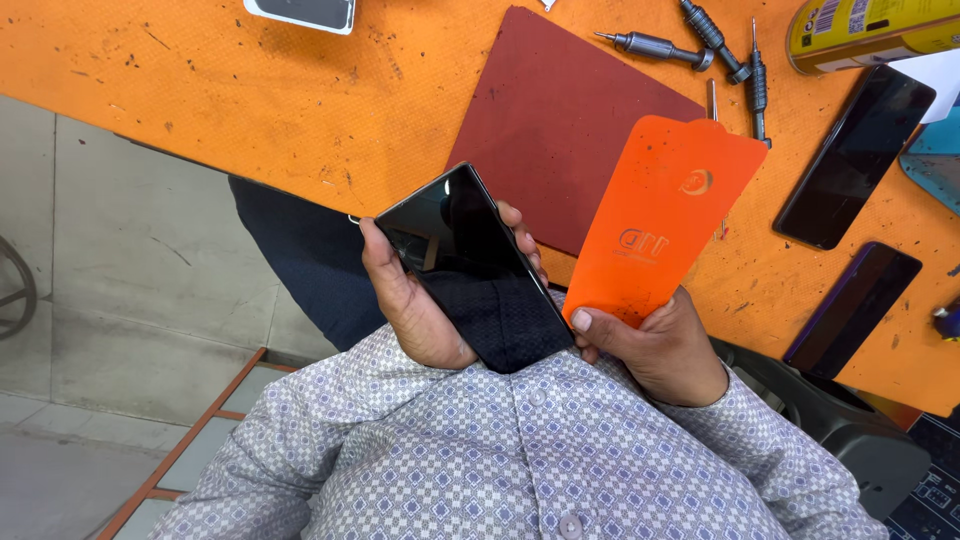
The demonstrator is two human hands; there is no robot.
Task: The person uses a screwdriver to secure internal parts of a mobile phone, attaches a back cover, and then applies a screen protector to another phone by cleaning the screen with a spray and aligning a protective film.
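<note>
Black phone (470,265) cradled in left hand (415,300), fingers wrapped round edges; glass likely slippery, fragile. Orange protector sheet (660,220) pinched at 6 o'clock end by right hand (660,350); thin, probably brittle.

We are looking at a phone repair workshop. An orange work table (250,90) is showing lots of scratches and dark marks. Small metal screwdrivers (700,45) are lying on it, next to a dark red mat (560,120). Two dark phones (855,160) are lying flat near the edge, and a yellow can (870,30) is lying on its side at the top. A gray concrete floor (120,270) is showing below the table. It is looking like a well-used place for fixing things.
</note>
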